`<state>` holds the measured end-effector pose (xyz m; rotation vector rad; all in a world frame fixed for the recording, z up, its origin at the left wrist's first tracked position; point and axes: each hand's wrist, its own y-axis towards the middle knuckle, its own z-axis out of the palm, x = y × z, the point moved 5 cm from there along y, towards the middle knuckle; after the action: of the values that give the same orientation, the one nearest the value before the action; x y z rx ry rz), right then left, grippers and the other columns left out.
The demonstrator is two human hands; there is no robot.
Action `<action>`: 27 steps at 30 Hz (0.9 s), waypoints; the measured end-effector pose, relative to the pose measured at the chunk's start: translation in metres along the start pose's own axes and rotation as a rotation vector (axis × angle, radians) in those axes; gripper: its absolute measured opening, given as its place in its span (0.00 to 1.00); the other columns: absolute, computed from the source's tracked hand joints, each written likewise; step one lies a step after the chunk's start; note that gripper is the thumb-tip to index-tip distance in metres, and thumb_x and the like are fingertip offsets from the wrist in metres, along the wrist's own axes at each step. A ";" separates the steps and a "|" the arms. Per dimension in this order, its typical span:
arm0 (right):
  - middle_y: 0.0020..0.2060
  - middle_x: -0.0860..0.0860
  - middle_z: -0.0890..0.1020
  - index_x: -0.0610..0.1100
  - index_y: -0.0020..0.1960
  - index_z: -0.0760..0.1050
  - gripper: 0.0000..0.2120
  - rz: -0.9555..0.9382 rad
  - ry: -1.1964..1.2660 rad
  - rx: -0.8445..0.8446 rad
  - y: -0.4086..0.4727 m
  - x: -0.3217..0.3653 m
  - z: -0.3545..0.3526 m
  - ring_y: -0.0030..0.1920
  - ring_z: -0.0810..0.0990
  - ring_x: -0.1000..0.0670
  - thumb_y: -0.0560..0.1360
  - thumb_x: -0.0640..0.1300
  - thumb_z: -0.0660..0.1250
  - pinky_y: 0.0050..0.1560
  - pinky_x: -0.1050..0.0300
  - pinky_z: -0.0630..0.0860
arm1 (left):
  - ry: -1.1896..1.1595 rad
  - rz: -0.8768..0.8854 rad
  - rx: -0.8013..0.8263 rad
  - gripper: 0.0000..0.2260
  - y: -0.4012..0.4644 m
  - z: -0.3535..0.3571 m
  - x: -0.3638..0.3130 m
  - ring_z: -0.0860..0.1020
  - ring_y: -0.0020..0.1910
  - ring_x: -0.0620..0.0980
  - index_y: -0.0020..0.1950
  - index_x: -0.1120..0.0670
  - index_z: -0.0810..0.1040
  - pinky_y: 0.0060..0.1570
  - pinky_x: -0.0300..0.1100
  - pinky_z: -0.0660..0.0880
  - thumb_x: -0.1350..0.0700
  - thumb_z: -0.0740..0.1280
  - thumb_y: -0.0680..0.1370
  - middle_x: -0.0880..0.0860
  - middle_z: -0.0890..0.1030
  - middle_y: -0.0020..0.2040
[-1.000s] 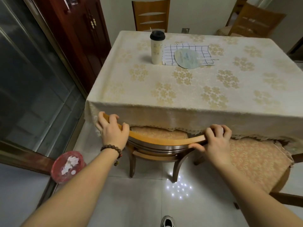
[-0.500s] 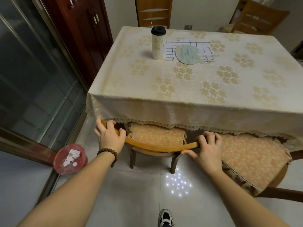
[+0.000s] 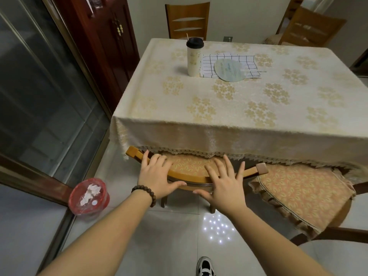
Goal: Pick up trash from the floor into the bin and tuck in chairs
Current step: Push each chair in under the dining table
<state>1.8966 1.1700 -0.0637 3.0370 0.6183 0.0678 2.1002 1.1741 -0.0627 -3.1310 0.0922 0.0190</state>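
**Resting both hands flat on a chair back at the table's edge**

Nearest the camera, a black-and-white shoe [image 3: 205,266] stands on the pale tiled floor [image 3: 169,236]. Left of the forearms sits the bin [image 3: 89,197], lined with a red bag and holding crumpled white paper. The left hand [image 3: 156,176], with a bead bracelet [image 3: 145,194] at its wrist, lies on the curved wooden chair back [image 3: 189,177], fingers straight and spread, gripping nothing. The right hand [image 3: 225,183] lies just beside it on the same rail, likewise flat and splayed, holding nothing. The chair's patterned seat reaches under the tablecloth [image 3: 229,108] fringe. To the right, a second chair [image 3: 302,196] with a matching cushion stands partly out from the table. Farther off on the cloth, a lidded cup [image 3: 194,54] stands beside a checked cloth [image 3: 229,60] with a round fan [image 3: 229,69] on it. Two more chairs stand beyond.
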 end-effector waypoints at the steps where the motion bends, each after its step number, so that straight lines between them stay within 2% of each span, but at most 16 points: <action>1: 0.61 0.45 0.77 0.49 0.62 0.73 0.35 0.013 -0.014 0.009 0.002 0.000 0.006 0.69 0.65 0.40 0.69 0.74 0.52 0.68 0.28 0.43 | 0.009 -0.007 -0.011 0.39 0.001 0.001 0.000 0.69 0.63 0.51 0.57 0.48 0.77 0.72 0.58 0.48 0.22 0.47 0.65 0.48 0.77 0.58; 2: 0.54 0.46 0.79 0.48 0.58 0.74 0.31 0.025 -0.028 0.000 0.003 -0.001 0.010 0.63 0.71 0.40 0.71 0.71 0.53 0.68 0.28 0.46 | 0.016 -0.010 -0.026 0.37 0.002 0.001 0.000 0.72 0.59 0.51 0.54 0.48 0.78 0.72 0.58 0.50 0.22 0.47 0.65 0.47 0.78 0.53; 4: 0.44 0.49 0.79 0.48 0.51 0.75 0.23 0.035 -0.037 -0.054 0.006 -0.004 0.012 0.52 0.76 0.42 0.71 0.65 0.58 0.67 0.29 0.51 | 0.024 -0.004 -0.050 0.36 0.005 0.002 0.000 0.73 0.53 0.51 0.50 0.48 0.79 0.70 0.57 0.55 0.22 0.48 0.66 0.47 0.79 0.47; 7: 0.40 0.51 0.77 0.47 0.47 0.74 0.20 0.026 -0.024 -0.130 0.008 -0.006 0.013 0.45 0.75 0.44 0.71 0.63 0.58 0.67 0.31 0.55 | 0.033 0.032 -0.061 0.36 0.010 0.003 0.000 0.74 0.50 0.52 0.47 0.49 0.80 0.66 0.56 0.60 0.22 0.49 0.66 0.48 0.80 0.45; 13: 0.38 0.51 0.77 0.48 0.44 0.73 0.22 0.020 0.004 -0.218 0.026 -0.001 0.008 0.44 0.75 0.45 0.72 0.65 0.53 0.64 0.35 0.59 | 0.022 0.067 -0.117 0.37 0.029 -0.002 0.015 0.74 0.47 0.52 0.42 0.50 0.80 0.62 0.55 0.63 0.22 0.47 0.66 0.48 0.79 0.41; 21: 0.39 0.50 0.78 0.48 0.44 0.75 0.23 0.049 0.043 -0.225 0.078 0.012 -0.004 0.46 0.75 0.45 0.73 0.66 0.53 0.62 0.36 0.62 | 0.112 0.074 -0.034 0.34 0.079 -0.022 0.047 0.72 0.50 0.53 0.46 0.48 0.76 0.65 0.54 0.60 0.23 0.48 0.66 0.49 0.77 0.44; 25: 0.40 0.51 0.78 0.49 0.44 0.73 0.24 0.045 0.035 -0.200 0.098 0.005 -0.007 0.47 0.75 0.45 0.73 0.67 0.50 0.61 0.38 0.62 | 0.110 0.054 -0.021 0.35 0.097 -0.028 0.049 0.71 0.51 0.53 0.47 0.48 0.75 0.66 0.54 0.59 0.22 0.45 0.65 0.49 0.77 0.45; 27: 0.40 0.51 0.78 0.49 0.43 0.73 0.23 0.036 0.029 -0.195 0.105 -0.004 -0.007 0.48 0.75 0.45 0.74 0.66 0.51 0.61 0.37 0.63 | 0.092 0.032 -0.023 0.36 0.104 -0.026 0.043 0.71 0.52 0.53 0.48 0.49 0.76 0.66 0.54 0.59 0.22 0.45 0.65 0.49 0.77 0.46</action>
<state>1.9333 1.0723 -0.0516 2.8632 0.5254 0.1637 2.1377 1.0675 -0.0380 -3.1528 0.1443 -0.1246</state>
